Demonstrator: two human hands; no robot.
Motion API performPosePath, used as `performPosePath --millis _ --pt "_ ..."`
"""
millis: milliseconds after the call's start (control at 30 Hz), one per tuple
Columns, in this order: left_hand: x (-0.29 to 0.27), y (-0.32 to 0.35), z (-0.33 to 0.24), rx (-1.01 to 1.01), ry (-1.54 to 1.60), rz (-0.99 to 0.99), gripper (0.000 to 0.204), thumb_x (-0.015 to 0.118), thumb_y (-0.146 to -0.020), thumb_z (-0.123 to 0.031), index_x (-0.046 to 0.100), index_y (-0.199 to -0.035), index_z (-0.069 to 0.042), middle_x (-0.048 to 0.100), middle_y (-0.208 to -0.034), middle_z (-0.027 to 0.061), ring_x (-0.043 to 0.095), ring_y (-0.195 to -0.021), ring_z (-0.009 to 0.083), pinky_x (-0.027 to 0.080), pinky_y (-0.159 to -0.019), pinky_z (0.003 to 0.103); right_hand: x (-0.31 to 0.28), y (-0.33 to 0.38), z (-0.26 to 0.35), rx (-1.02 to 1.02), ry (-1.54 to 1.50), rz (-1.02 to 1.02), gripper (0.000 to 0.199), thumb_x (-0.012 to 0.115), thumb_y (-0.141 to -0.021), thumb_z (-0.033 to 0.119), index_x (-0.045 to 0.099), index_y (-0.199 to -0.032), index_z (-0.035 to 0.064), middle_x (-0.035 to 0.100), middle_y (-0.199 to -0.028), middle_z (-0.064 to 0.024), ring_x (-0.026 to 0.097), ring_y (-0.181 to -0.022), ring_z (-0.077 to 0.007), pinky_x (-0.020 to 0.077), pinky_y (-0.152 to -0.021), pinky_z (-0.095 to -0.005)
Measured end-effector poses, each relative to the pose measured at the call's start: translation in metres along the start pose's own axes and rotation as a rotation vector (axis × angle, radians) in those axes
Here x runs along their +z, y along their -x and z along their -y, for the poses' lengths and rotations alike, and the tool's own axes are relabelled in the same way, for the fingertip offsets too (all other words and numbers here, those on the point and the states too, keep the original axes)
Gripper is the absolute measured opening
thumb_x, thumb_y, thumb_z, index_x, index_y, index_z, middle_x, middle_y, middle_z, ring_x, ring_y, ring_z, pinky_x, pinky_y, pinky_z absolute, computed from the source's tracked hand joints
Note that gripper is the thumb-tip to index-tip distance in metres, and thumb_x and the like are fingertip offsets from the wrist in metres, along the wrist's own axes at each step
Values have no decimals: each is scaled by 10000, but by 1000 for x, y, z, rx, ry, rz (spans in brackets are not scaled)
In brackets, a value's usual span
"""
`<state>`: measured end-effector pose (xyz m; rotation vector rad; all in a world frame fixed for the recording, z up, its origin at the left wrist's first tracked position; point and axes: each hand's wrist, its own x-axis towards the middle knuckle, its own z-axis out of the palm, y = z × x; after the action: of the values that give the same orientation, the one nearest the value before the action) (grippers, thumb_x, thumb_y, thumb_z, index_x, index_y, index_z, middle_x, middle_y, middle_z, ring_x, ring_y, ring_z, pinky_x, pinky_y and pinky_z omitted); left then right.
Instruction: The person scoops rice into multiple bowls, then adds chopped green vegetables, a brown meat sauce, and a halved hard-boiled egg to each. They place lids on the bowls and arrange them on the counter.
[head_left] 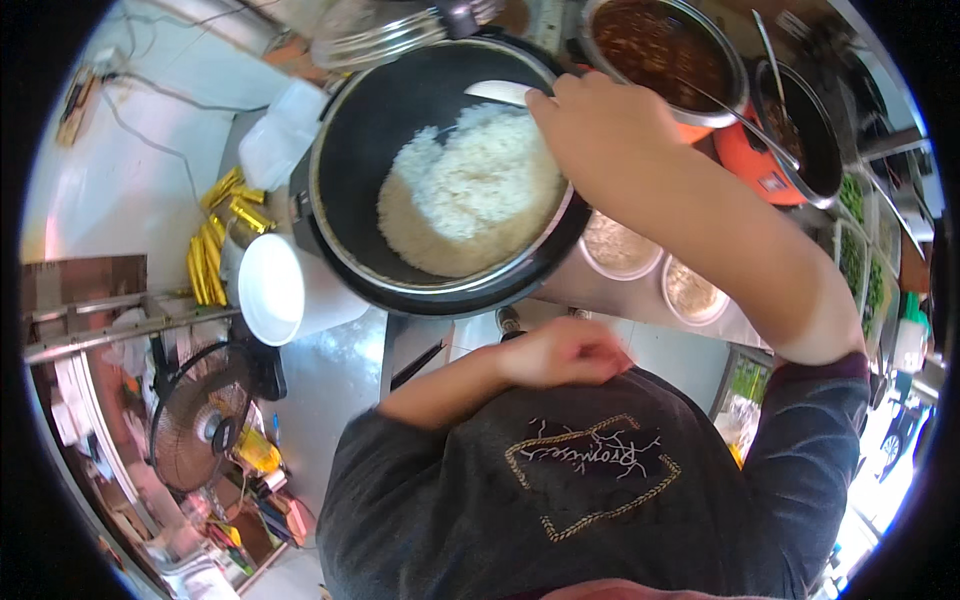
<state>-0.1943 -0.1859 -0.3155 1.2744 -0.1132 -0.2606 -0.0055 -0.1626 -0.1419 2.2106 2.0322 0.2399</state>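
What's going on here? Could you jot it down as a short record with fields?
Setting: food counter seen from above
Right hand: grips a white rice paddle over the cooked rice
Left hand: closed, resting against the person's dark shirt, holding nothing visible
Main pot: black rice cooker, partly filled with white rice
Nearby: white cup, steel pot of brown sauce, floor fan

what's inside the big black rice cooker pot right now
Cooked white rice fills the right side of the pot, with a white paddle held by the right hand above it. The hand covers the paddle's handle.
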Motion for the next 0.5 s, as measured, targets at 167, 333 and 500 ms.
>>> performPosePath --millis 167,333,500 --pt "-29 199 -82 74 -1263 -1505 394 661 -867 -135 558 -1220 5 602 -1157 193 561 -1078 370 415 -967 453 39 -106 32 -124 52 592 226 671 -713 71 729 -922 5 706 -935 -173 688 -841 -296 555 -688 -401" --pt "-60 241 -70 -918 -1193 -1409 314 523 -968 -225 599 -1260 -134 644 -1123 84 572 -1132 223 164 -1143 532 75 -163 37 -47 -58 578 268 649 -749 107 721 -988 8 699 -962 -193 677 -817 -322 547 -674 -415" --pt "-52 254 -69 -623 -1527 -1636 194 581 -930 -191 701 -1080 -160 650 -1022 56 583 -1041 234 300 -1039 501 84 -178 61 -274 -366 644 339 685 -759 149 685 -1081 44 693 -965 -174 660 -897 -337 516 -801 -393"
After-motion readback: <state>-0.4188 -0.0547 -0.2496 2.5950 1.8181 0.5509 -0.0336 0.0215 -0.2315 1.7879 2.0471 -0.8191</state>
